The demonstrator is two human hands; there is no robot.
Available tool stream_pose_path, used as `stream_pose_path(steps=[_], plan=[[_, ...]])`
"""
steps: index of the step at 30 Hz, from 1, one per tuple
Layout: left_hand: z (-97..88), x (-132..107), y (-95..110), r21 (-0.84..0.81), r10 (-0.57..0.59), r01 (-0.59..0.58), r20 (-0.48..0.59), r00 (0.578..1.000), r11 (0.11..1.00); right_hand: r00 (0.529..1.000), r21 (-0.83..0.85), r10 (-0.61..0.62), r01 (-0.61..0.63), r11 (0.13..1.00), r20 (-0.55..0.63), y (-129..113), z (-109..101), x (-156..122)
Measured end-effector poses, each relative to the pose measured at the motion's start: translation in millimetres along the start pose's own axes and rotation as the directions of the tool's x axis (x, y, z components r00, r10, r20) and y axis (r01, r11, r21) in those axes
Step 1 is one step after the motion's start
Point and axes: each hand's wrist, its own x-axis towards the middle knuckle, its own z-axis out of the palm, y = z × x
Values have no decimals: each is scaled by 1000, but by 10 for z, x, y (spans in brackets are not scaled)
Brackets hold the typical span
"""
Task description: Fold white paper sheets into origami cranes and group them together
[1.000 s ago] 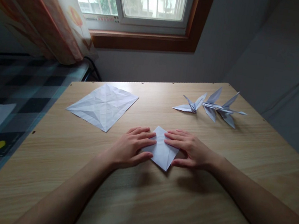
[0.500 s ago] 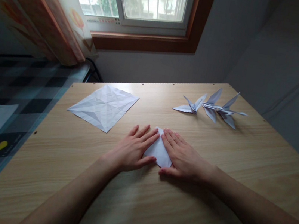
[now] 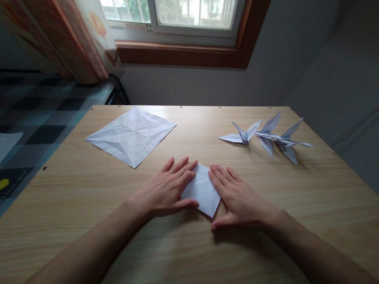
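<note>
A small folded white paper (image 3: pixel 202 193) lies flat on the wooden table (image 3: pixel 192 257) between my hands. My left hand (image 3: pixel 164 189) rests on its left edge, fingers stretched out flat and pressing the paper down. My right hand (image 3: pixel 238 198) lies at its right edge, fingers extended flat, thumb spread toward me. Neither hand grips anything. Part of the paper is hidden under my left fingers.
A creased, unfolded white sheet (image 3: pixel 130 134) lies at the table's left rear. Folded paper cranes (image 3: pixel 266 135) sit at the right rear. A window (image 3: pixel 183 2) and curtain (image 3: pixel 51 14) are behind; a checkered surface (image 3: pixel 16 124) lies left of the table.
My right hand has slid right, off the folded paper, uncovering more of it. My left hand stays pressing the left edge.
</note>
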Motion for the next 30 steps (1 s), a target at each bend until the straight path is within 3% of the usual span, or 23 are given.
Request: stream_pose_path(steps=[8, 18, 24, 30], plan=[[22, -9, -74, -6, 30, -30, -1, 1000, 1000, 998, 47, -69, 69, 997, 8, 102, -89, 11], [34, -30, -109, 40, 92, -92, 8, 996, 995, 955, -1, -178, 183, 983, -237, 338, -6, 8], [49, -33, -114, 63, 131, -126, -76, 988, 990, 939, -23, -201, 202, 979, -279, 323, -36, 15], [31, -51, -129, 149, 261, -234, -203, 944, 961, 928, -87, -216, 199, 976, -303, 372, -16, 8]])
